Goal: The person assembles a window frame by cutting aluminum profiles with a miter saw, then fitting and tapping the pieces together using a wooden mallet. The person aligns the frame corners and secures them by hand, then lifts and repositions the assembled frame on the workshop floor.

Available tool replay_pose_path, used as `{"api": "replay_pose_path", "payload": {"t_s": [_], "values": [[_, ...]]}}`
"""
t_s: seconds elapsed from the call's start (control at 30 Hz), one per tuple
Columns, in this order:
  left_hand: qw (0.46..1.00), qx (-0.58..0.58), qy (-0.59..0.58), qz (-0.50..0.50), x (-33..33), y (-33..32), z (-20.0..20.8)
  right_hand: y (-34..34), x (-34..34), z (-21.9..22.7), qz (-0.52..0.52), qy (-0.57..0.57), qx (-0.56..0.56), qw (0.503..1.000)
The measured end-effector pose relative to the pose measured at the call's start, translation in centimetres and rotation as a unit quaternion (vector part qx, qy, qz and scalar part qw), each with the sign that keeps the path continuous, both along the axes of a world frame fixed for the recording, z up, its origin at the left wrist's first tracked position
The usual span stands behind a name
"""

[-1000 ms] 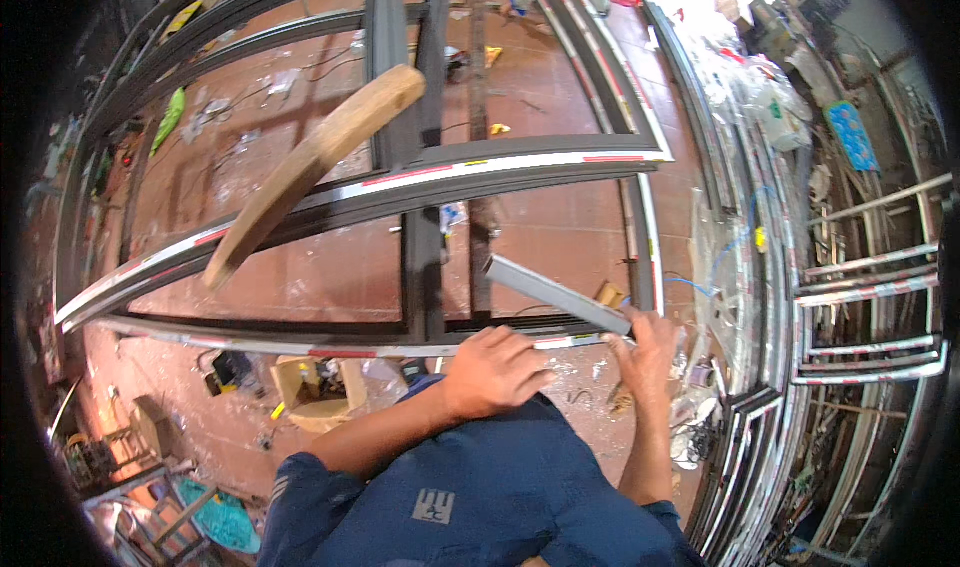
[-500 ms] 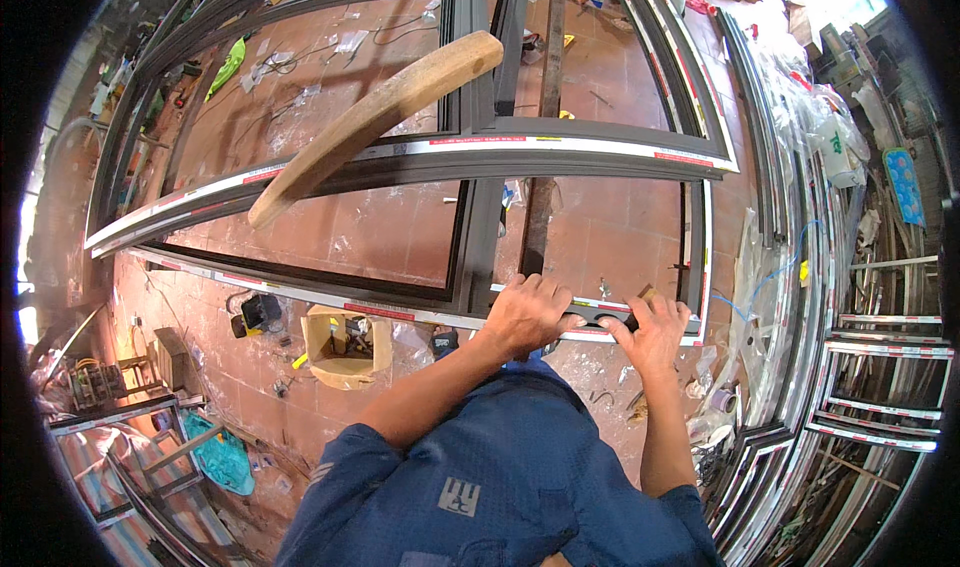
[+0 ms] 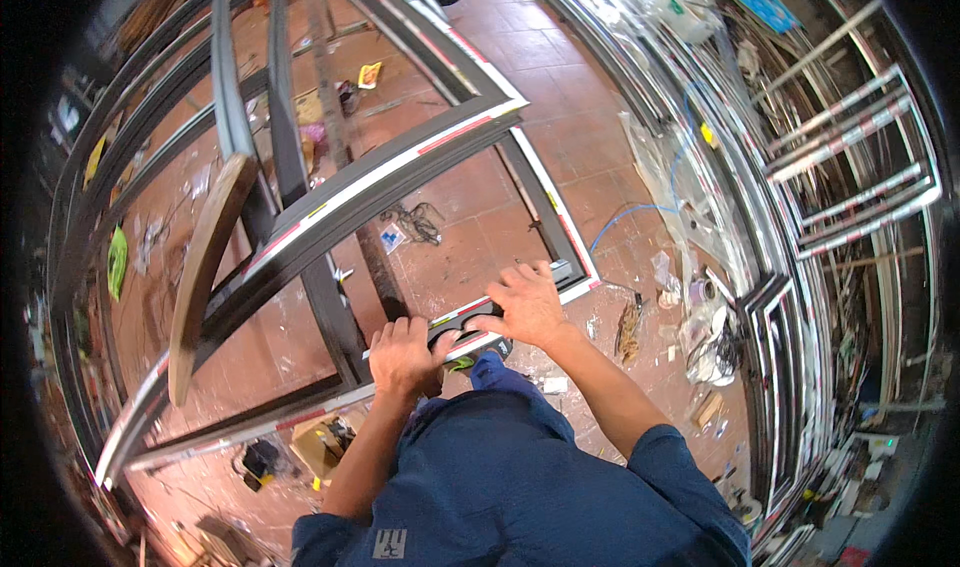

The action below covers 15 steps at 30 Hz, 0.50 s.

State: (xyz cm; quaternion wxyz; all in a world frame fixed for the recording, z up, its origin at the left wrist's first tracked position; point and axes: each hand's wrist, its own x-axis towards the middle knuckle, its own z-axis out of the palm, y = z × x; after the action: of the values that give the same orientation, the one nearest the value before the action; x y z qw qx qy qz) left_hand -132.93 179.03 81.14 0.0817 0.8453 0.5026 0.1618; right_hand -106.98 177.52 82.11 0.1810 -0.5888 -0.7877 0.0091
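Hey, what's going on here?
A person in a dark blue shirt has the left hand and right hand closed over a slim grey metal-looking strip along the near edge of a large dark-grey metal frame. A curved brown wooden piece shows over the frame's left part; a brown cardboard box is nearby.

Window frame (image 3: 549,207): above floor (image 3: 560,97). Profile bar (image 3: 563,270): along frame's near rail (image 3: 320,405), under left hand (image 3: 402,357) and right hand (image 3: 528,305). Wooden piece (image 3: 208,277): over frame's left part. Cardboard box (image 3: 314,449): floor, left of left forearm (image 3: 364,462). Plastic sheeting (image 3: 660,182): right of frame.
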Motion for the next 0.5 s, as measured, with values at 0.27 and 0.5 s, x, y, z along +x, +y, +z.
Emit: {"api": "replay_pose_path", "payload": {"t_s": [0.27, 0.5], "values": [[0.999, 0.051, -0.009, -0.011, 0.1, -0.3, -0.5, -0.8, 0.2, 0.4, -0.001, 0.039, 0.003, 0.999], [0.998, 0.05, 0.018, -0.028, 0.0, -0.2, -0.2, -1.4, 0.3, -1.4, -0.001, 0.071, 0.028, 0.997]]}}
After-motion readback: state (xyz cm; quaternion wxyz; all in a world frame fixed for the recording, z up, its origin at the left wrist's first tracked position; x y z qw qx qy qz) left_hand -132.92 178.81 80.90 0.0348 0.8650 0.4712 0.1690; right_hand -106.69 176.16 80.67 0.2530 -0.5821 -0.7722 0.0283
